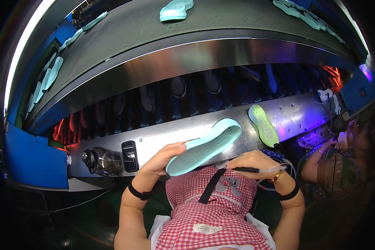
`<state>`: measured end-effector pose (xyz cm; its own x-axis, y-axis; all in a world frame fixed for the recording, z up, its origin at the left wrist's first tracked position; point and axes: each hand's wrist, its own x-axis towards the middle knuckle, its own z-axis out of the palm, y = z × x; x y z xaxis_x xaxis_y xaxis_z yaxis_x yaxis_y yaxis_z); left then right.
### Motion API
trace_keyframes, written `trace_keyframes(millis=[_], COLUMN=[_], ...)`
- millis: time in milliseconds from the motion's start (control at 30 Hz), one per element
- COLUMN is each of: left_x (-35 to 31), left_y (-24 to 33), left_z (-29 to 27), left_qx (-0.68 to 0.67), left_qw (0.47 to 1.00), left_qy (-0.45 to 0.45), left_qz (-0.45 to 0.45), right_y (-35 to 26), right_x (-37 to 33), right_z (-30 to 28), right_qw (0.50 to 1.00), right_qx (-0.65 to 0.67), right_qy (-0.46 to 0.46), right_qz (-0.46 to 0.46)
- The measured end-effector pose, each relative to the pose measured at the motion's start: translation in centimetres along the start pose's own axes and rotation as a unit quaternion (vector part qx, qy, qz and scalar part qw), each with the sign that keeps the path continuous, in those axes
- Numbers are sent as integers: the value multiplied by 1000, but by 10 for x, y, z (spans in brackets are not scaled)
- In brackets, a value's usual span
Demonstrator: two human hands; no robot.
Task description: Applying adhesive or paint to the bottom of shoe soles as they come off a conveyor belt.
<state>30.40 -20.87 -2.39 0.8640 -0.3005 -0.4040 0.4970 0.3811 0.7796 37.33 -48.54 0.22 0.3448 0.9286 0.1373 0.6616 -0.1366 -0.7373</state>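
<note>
My left hand (164,157) grips the near end of a pale turquoise shoe sole (210,146), thumb on top and fingers beneath. The sole is held tilted over the metal ledge, its hollow inner side and raised rim showing. My right hand (252,160) is close to the sole's right side, apart from it, with its fingers closed around a slim pen-like tool (254,170) with a dark grip. A thin clear tube or cord trails from the tool past my wrist. The tool's tip is too small to make out. On the ledge beyond my right hand lies a yellow-green sole (264,126).
The metal ledge (298,118) carries a dark phone-like object (130,156) and a dark jug with a lid (102,161) at the left. Behind it, a conveyor belt (129,31) holds several turquoise soles (176,10). Another person (329,166) sits at the right.
</note>
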Motion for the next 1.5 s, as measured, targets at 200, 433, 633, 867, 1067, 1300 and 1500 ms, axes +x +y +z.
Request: trace_keyframes(millis=[200,433,633,867,1067,1300,1500], left_x=[16,30,32,32,27,32,36], left_y=[-17,-30,-32,-37,-39,-48,-54], left_z=[14,20,15,15,7,2,9], left_qx=[-104,59,28,28,-59,-276,-295], left_qw=[994,997,999,995,993,959,952], left_qy=[-28,15,20,51,27,-23,-44], left_qz=[10,48,37,78,96,63,71], right_y=[-11,-5,3,15,15,7,25], right_x=[21,50,55,53,38,23,28], right_z=[23,45,49,45,40,42,45], right_qw=[964,922,912,890,868,882,887], right_qx=[222,242,258,263,258,365,321], right_qy=[114,218,222,281,347,243,270], right_qz=[96,208,230,244,243,173,194])
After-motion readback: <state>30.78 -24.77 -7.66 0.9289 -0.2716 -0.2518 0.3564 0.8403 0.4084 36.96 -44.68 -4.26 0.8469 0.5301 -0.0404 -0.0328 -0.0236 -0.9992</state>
